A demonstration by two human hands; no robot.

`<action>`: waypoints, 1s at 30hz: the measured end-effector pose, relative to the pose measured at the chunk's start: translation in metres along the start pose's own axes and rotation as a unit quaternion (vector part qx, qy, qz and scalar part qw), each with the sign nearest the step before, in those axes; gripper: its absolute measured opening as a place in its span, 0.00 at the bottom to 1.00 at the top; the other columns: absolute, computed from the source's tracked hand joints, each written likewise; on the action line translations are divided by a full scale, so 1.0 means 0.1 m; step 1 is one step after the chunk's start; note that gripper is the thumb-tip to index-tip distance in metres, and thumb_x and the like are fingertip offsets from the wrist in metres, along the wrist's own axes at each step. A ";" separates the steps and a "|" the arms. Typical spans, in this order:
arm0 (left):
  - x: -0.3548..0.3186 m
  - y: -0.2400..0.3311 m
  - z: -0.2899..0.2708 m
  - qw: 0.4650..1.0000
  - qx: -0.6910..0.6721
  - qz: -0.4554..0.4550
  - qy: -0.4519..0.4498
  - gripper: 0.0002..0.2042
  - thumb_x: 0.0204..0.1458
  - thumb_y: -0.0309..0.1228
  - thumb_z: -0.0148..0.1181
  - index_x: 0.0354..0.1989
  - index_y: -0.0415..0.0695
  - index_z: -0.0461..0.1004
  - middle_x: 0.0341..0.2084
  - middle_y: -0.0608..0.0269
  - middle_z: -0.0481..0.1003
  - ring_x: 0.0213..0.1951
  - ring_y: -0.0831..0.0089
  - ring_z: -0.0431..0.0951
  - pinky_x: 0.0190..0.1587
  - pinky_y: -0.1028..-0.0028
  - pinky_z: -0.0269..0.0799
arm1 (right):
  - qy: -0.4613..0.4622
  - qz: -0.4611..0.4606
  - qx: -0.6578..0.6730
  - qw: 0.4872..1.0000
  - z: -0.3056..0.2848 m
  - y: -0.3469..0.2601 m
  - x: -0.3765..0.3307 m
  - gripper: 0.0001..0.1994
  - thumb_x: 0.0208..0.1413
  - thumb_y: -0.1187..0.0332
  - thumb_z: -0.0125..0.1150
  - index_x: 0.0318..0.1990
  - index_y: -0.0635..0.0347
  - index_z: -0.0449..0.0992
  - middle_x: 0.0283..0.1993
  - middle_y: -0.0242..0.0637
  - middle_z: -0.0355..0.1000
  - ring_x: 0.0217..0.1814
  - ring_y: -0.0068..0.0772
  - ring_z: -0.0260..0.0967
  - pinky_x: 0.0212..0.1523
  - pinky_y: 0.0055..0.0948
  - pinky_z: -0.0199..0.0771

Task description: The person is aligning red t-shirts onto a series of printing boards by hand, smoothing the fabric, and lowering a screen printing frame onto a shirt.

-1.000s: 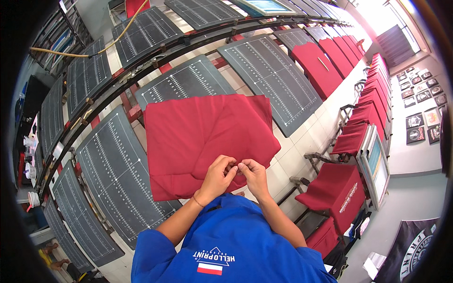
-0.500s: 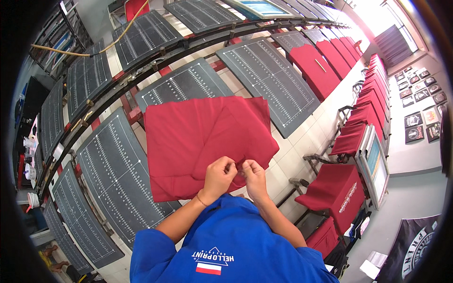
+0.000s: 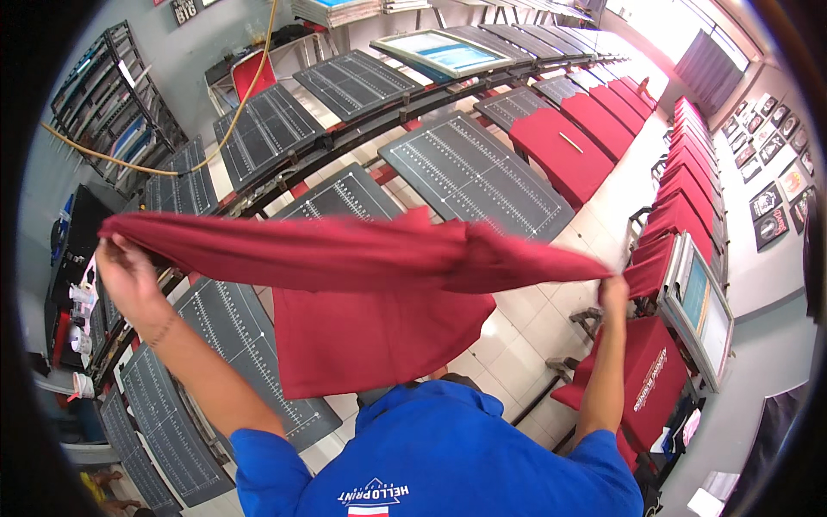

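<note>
A dark red cloth [image 3: 345, 250] is stretched in the air between my two raised arms, blurred by motion. At its far left end my left hand [image 3: 127, 274] grips a bunched corner. My right hand [image 3: 614, 295] is closed on the opposite end, at the right. Below the lifted span, more dark red fabric [image 3: 379, 340] lies spread over a dark printing board; I cannot tell whether it is the same piece. The board's middle is hidden under this fabric.
Dark boards with white ruled marks [image 3: 478, 172] stand in rows on a metal rail. Red fabric covers several boards [image 3: 564, 155] at the right, one with a thin stick on it. Framed screens [image 3: 696, 302] lean at the right. A yellow hose [image 3: 245, 95] hangs at upper left.
My hands were close together over the folded red cloth. They have moved far apart, left hand to the left and right hand to the right, lifting and stretching the cloth.
</note>
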State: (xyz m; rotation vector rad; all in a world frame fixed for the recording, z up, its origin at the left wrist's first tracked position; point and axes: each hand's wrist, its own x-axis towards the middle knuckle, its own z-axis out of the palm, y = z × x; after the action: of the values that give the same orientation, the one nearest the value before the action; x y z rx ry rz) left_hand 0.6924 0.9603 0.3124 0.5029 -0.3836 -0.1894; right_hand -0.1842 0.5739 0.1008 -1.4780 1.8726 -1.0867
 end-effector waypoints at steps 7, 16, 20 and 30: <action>0.43 0.54 1.92 0.984 0.118 0.108 -0.072 0.11 0.65 0.22 0.40 0.47 0.25 0.66 0.49 0.41 0.70 0.58 0.50 0.70 0.70 0.43 0.59 | -0.067 0.017 0.617 0.784 -0.34 -2.14 0.78 0.21 0.72 0.62 0.32 0.60 0.62 0.68 0.62 0.49 0.68 0.68 0.52 0.63 0.70 0.58 0.62; -0.40 -0.90 4.32 0.878 0.231 0.086 -0.410 0.14 0.62 0.39 0.53 0.49 0.43 0.72 0.45 0.60 0.78 0.50 0.63 0.76 0.65 0.36 0.50 | -0.213 -0.265 0.541 0.769 -0.29 -4.13 0.78 0.22 0.71 0.65 0.37 0.67 0.64 0.61 0.63 0.46 0.68 0.67 0.42 0.65 0.69 0.49 0.60; -0.34 -0.98 4.98 0.927 0.208 0.049 -0.307 0.09 0.61 0.35 0.51 0.42 0.46 0.74 0.40 0.62 0.79 0.48 0.64 0.77 0.65 0.35 0.48 | -0.256 -0.317 0.529 0.745 -0.23 -4.26 1.02 0.23 0.70 0.66 0.38 0.68 0.65 0.60 0.63 0.44 0.69 0.64 0.39 0.66 0.69 0.44 0.60; -0.62 -1.38 4.09 0.858 0.310 -0.113 -0.394 0.12 0.65 0.32 0.45 0.46 0.39 0.74 0.40 0.57 0.79 0.41 0.68 0.81 0.40 0.69 0.82 | -0.224 -0.265 0.349 0.870 0.66 -3.46 1.48 0.24 0.68 0.62 0.49 0.67 0.67 0.61 0.55 0.42 0.72 0.55 0.29 0.71 0.55 0.30 0.69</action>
State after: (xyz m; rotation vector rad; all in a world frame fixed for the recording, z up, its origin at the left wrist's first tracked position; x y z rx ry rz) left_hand 0.4599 0.6811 0.5543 1.1115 -1.2152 -0.5118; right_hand 0.0162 0.3845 0.3650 -1.6153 0.6368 -1.3165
